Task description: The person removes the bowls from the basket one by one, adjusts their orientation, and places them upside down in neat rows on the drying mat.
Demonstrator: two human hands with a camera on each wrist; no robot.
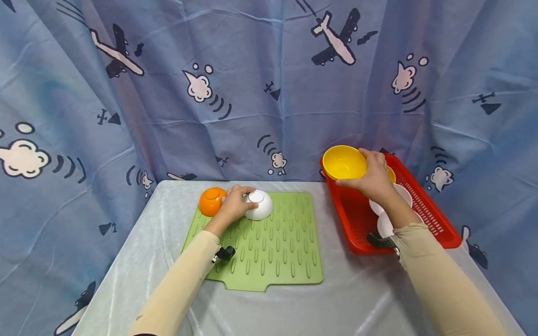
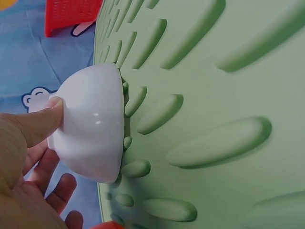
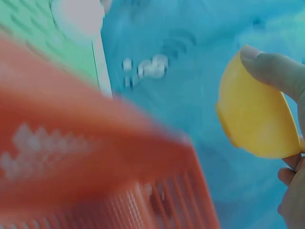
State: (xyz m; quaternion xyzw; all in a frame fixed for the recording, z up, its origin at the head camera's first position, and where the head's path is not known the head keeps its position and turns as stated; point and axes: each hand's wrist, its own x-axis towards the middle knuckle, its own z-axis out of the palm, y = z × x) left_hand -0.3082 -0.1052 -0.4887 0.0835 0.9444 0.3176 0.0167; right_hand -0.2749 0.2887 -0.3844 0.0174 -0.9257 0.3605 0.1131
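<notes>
Blue curtain (image 1: 252, 107) printed with planes hangs behind the pale table (image 1: 336, 303) I'm watching. Leftmost, an orange bowl (image 1: 209, 204) sits upside down on the green mat (image 1: 279, 249), just beside the left hand (image 1: 234, 205), which pinches an upturned white bowl (image 1: 262, 210) by its foot; I'd settle that rim evenly on the ridges before letting go. Farther right, a tilted yellow bowl (image 1: 344, 162) hangs over the red basket's (image 1: 350, 223) far end, gripped at its rim by the right hand (image 1: 374, 177); I'd keep it clear of the basket edge.
</notes>
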